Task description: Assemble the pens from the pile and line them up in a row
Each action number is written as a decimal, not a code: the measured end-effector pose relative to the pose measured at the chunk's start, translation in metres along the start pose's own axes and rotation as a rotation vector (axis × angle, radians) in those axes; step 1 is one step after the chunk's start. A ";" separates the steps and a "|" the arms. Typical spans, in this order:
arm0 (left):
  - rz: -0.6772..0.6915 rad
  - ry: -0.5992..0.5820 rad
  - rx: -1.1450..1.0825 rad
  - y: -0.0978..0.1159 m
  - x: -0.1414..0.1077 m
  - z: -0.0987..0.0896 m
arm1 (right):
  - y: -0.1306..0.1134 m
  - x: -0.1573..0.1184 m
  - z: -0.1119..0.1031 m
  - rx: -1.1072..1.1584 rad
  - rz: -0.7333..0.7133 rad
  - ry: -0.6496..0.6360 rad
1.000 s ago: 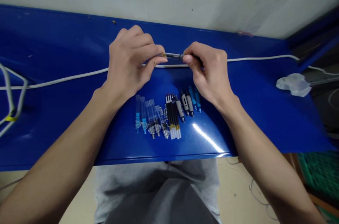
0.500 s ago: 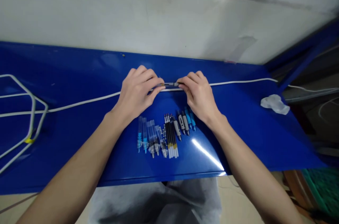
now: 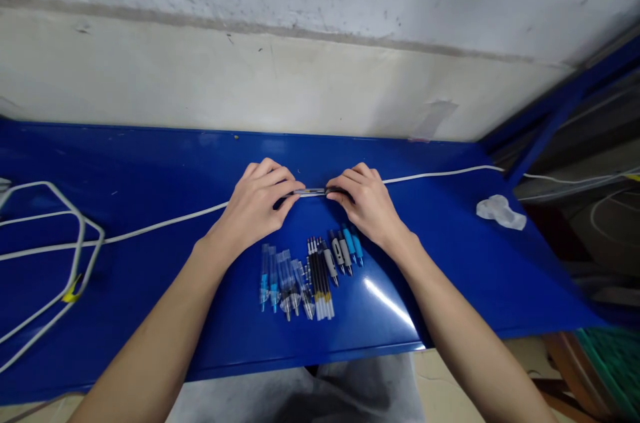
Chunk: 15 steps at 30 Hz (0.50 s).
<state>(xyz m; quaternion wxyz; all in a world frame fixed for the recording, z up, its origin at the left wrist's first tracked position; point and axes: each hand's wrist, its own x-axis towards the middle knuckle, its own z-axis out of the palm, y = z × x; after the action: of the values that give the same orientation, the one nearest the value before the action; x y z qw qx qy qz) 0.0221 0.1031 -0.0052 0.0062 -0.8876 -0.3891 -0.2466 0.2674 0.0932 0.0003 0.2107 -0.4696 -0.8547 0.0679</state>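
Observation:
Between my two hands a slim pen (image 3: 312, 191) lies level above the table, its clear middle showing. My left hand (image 3: 257, 200) pinches the pen's left end between thumb and fingers. The other end is in the closed fingers of my right hand (image 3: 367, 200), which hide it. Just below the hands sit clear pen barrels (image 3: 284, 270) with blue or dark clip ends. Beside them is a row of black ink refills (image 3: 320, 283) with whitish ends. Grey pen grip sections (image 3: 337, 253) and blue grip sections (image 3: 353, 244) lie nearest my right hand.
A white cable (image 3: 430, 176) runs across the blue table (image 3: 450, 276) behind the hands. White bent tubing (image 3: 80, 236) with a yellow tie stands at the left. A crumpled clear plastic bag (image 3: 501, 212) lies at the right, and a wall (image 3: 280, 83) rises behind.
The view has tilted up, so the table and hands sit lower in the picture. My hands have come slightly closer together, and less of the pen shows between them.

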 end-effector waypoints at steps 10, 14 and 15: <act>0.007 -0.082 -0.019 0.004 0.005 -0.006 | -0.003 0.002 0.003 -0.028 -0.051 -0.093; 0.033 0.119 0.009 0.037 -0.008 -0.033 | -0.014 -0.006 -0.020 0.126 0.012 0.131; 0.065 0.147 0.016 0.049 -0.016 -0.042 | -0.019 -0.012 -0.030 0.183 0.044 0.236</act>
<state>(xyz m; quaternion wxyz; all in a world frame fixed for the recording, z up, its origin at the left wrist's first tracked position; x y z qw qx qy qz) 0.0285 0.0497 0.0335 0.0499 -0.8791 -0.3607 -0.3076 0.2713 0.0704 0.0302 0.3503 -0.4719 -0.8036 0.0945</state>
